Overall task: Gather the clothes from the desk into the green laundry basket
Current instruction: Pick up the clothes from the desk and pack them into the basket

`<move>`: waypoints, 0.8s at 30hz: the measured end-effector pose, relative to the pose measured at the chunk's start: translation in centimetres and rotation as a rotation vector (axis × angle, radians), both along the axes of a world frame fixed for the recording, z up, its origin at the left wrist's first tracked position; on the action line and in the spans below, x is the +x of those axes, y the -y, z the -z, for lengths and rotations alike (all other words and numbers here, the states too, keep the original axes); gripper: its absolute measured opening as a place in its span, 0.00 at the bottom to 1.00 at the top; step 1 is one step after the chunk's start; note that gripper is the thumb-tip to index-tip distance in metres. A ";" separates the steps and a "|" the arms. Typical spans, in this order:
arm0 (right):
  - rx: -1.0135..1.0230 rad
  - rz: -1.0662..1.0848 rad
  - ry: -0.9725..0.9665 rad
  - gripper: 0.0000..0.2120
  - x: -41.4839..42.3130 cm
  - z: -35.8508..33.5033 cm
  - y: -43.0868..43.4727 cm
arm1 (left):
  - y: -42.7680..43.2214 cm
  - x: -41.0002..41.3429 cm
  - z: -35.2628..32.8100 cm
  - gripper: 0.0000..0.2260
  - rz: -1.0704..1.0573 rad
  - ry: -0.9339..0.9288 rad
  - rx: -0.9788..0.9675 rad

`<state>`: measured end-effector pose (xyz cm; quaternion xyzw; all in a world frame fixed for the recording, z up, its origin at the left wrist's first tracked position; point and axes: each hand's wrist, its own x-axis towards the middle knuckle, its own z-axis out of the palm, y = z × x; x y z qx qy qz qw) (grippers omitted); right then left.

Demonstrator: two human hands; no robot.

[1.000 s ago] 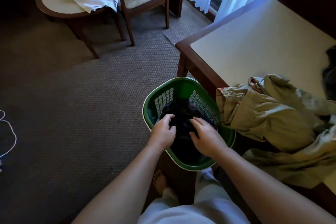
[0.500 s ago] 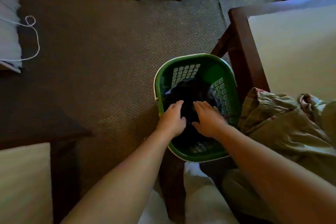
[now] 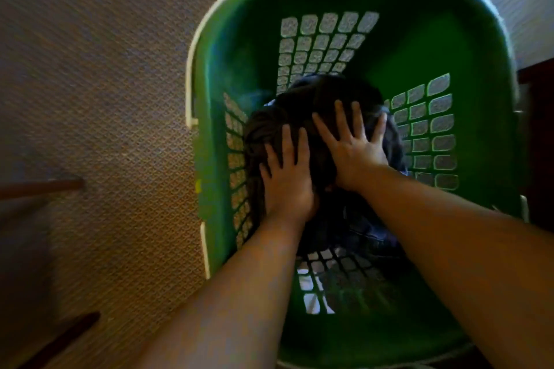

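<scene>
Dark clothes under flat left hand, right hand.

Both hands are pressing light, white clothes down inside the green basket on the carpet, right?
Not quite: the head view shows the clothes are dark, not white. The left hand and right hand do press them down, flat, inside the green basket on the carpet.

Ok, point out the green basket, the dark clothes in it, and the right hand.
green basket (image 3: 398, 39): head view, bare far inner wall.
dark clothes (image 3: 317, 93): head view, top of the pile beyond the fingers.
right hand (image 3: 352, 148): head view, back of the hand.
</scene>
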<state>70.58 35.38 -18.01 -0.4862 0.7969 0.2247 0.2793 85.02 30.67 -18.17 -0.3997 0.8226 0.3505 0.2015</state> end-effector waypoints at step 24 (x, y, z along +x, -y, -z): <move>-0.060 0.081 0.099 0.72 0.6 10.9 2.4 | 5.3 -2.4 12.1 0.57 -0.002 0.234 0.100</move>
